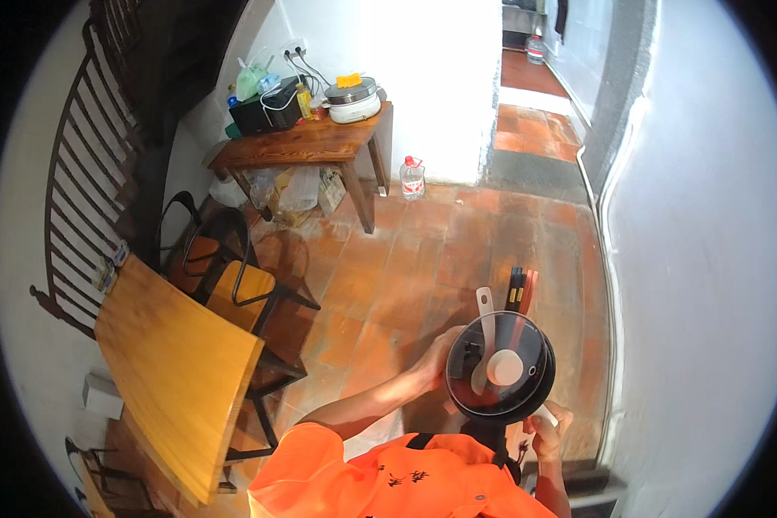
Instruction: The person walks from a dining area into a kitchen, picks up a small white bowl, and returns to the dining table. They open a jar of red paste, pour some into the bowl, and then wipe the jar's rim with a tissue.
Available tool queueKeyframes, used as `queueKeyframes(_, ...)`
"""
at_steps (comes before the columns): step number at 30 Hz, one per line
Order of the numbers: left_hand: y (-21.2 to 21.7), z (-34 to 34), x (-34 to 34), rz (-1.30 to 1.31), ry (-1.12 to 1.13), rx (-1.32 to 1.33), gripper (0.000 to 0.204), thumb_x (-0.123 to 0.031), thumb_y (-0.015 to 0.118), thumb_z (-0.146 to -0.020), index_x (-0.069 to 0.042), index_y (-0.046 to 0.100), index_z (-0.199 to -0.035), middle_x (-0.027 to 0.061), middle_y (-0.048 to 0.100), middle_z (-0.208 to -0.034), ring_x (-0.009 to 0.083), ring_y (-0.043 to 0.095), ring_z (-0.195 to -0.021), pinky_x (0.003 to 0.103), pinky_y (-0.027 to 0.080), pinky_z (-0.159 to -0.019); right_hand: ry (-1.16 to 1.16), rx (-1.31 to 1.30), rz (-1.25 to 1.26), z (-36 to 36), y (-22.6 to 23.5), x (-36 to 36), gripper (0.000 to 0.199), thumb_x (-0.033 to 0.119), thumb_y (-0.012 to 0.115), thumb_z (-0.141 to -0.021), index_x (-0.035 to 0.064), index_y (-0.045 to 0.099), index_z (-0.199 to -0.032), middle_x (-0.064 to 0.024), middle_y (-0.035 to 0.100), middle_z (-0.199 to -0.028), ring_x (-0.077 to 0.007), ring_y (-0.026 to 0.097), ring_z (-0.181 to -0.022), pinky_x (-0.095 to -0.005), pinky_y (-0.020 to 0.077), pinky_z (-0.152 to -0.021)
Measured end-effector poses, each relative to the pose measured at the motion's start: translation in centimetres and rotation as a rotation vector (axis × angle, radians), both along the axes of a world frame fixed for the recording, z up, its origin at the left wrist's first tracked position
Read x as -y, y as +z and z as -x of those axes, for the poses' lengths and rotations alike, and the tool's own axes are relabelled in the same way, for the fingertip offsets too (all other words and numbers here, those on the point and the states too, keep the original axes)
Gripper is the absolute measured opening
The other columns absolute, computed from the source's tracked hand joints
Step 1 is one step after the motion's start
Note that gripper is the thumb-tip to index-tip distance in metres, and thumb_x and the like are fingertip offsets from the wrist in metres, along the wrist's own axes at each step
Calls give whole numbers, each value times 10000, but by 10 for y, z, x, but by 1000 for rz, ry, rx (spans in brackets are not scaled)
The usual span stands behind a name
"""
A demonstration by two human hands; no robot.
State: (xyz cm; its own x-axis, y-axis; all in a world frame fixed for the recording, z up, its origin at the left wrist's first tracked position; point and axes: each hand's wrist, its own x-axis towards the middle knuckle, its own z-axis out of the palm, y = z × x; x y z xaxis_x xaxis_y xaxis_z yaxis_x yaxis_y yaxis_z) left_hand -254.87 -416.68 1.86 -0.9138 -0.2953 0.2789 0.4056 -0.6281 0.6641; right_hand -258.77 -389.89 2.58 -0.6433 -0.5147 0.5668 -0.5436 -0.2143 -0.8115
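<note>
Right hand [551, 432] clasps pale handle [545, 416] of black round pot [541, 399], held before the torso; left hand [438, 356] cups its side. Domed clear-glass lid [504, 368] on top; pale plastic spoon [485, 304], black-and-red chopsticks [515, 292] jut out beyond. Farther: red-capped clear plastic bottle [413, 180].

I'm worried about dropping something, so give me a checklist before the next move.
1. Left hand at the pot's side: ok.
2. Right hand on the white handle: ok.
3. Lid seated without obstruction: not ok; utensils stick out from under it.
4. White spoon fully covered: not ok; its handle protrudes.
5. Chopsticks fully covered: not ok; ends protrude.
6. Grip firmness: cannot tell.
</note>
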Motion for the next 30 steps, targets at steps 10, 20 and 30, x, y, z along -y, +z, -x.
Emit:
queueKeyframes(10,102,-218,164,-167,33,65,341,-344,496,-953,-57,626,-1085,19,647,-997,97,602,-882,267,496,-773,126,77,-72,-197,121,167,246,214,642,-770,-31,658,-780,-26,591,-644,-94,549,-560,-230,401,-508)
queueKeyframes(20,311,-228,426,-116,280,241,333,-323,500,-941,-56,615,-1104,49,619,-1052,126,580,-959,293,473,-842,232,116,-126,-161,324,445,325,291,604,-759,-7,598,-629,-60,569,-555,-120,533,-483,-244,377,-454)
queueKeyframes(30,481,346,417,86,83,227,355,-301,495,-952,-41,580,-1178,58,611,-1105,144,576,-980,310,464,-891,156,376,3,358,488,411,211,181,647,-741,-27,609,-740,-61,590,-642,-135,546,-553,-259,396,-495)
